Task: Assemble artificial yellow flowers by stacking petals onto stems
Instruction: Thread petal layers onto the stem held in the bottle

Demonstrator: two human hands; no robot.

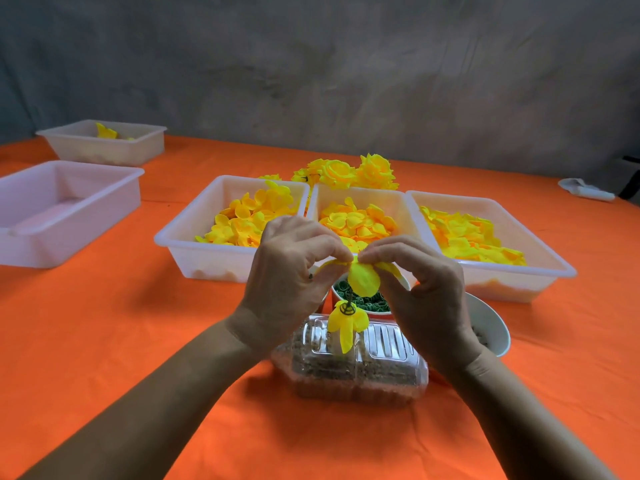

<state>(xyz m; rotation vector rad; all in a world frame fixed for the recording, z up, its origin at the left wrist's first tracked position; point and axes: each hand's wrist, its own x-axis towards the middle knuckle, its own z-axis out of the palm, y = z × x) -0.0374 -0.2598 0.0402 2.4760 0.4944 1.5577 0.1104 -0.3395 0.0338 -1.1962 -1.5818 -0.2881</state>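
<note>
A: What takes up the most room?

B: The counter (104,341), covered in orange. Then the white bins. Three stand in a row just past the hands: the left bin (194,251), the middle bin (360,199) and the right bin (519,271), each holding loose yellow petals. Two more sit off to the left, a near one (69,216) and a far one (104,150) with a bit of yellow inside.

A: And behind the row?

B: A cluster of finished flowers (346,173), touching the back edge of the middle bin.

A: What's right in front of the person?

B: A clear box (353,372) with brownish filling. A stem (350,301) stands up from it, with a yellow petal piece (346,323) already sitting low on it. Just behind is a cup (367,299) of small green rings, and to the right a white bowl (488,323), half hidden by the wrist.

A: The hands?

B: Both are raised above the stem, fingertips nearly meeting. The left hand (294,271) and the right hand (419,289) each pinch the top edge of a petal layer (363,278), between thumb and forefinger. It hangs above the stem's tip; I can't tell if they touch.

A: Anything small?

B: A white crumpled thing (585,192) at the far right edge.
</note>
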